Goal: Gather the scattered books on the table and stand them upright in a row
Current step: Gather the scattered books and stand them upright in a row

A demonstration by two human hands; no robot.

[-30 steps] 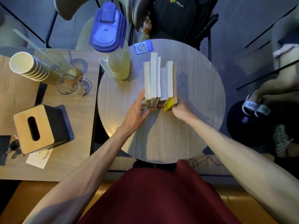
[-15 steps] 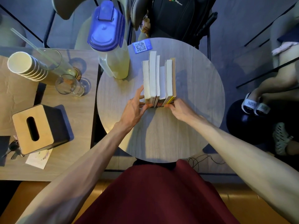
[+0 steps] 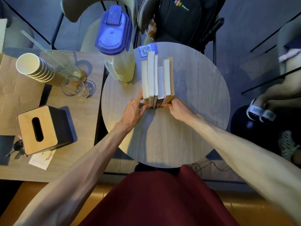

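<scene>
Several books (image 3: 157,80) stand upright in a tight row on the round wooden table (image 3: 195,103), their page edges facing up at me. The rightmost one has a yellow cover (image 3: 171,97). My left hand (image 3: 136,109) presses against the left end of the row, fingers along the outer book. My right hand (image 3: 178,109) presses the near right corner by the yellow book. Both hands squeeze the row from its two sides.
A pitcher with a blue lid (image 3: 116,44) stands just left of the books, a blue QR card (image 3: 147,49) behind them. The adjoining table holds stacked paper cups (image 3: 34,67), glasses (image 3: 74,86) and a tissue box (image 3: 44,129). Chairs stand beyond; another person's sandalled feet (image 3: 260,111) at right.
The yellow book has gone from leaning out to upright against the row. Both hands have closed in tighter on the row's ends.
</scene>
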